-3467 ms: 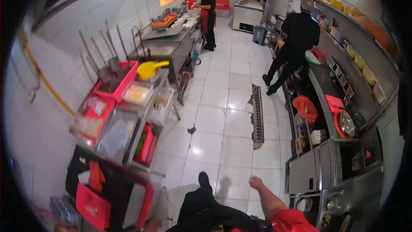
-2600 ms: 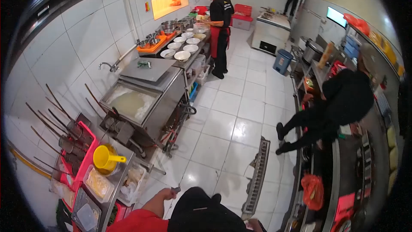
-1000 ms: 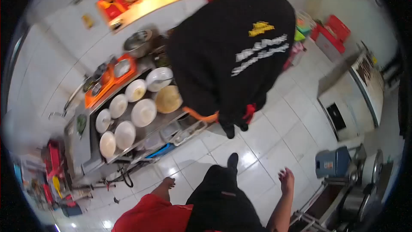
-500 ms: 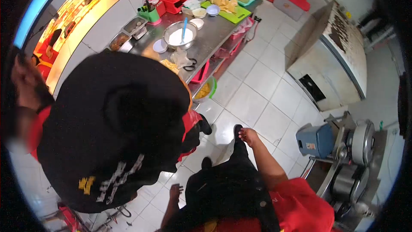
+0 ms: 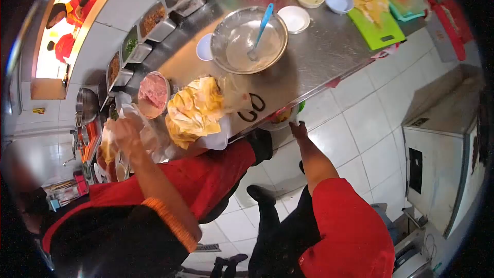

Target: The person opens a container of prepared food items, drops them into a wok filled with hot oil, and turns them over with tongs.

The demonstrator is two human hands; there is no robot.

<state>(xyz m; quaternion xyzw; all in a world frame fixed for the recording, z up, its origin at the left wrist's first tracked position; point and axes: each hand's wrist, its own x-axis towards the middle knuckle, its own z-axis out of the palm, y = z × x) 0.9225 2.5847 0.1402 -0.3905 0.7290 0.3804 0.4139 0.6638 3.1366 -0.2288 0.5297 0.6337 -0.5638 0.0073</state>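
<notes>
My right arm reaches toward the metal table, and my right hand is at the rim of a bowl with yellow food inside, just below the table edge. Its small, dark fingers appear closed on that rim. Part of the bowl is hidden under the tabletop. My left hand is out of sight. Above the bowl, black-handled scissors lie on the table beside a crumpled clear plastic bag. A steel mixing bowl holds whitish batter or flour and a blue-handled utensil.
At left, a co-worker in a black cap leans in, one hand over plastic bags. Yellow folded sheets, a bowl of pink minced meat and a green cutting board are on the table. A white appliance stands right.
My view has moved closer to the table. My right hand has gone from hanging over the floor to the bowl's rim. My left hand has left the view.
</notes>
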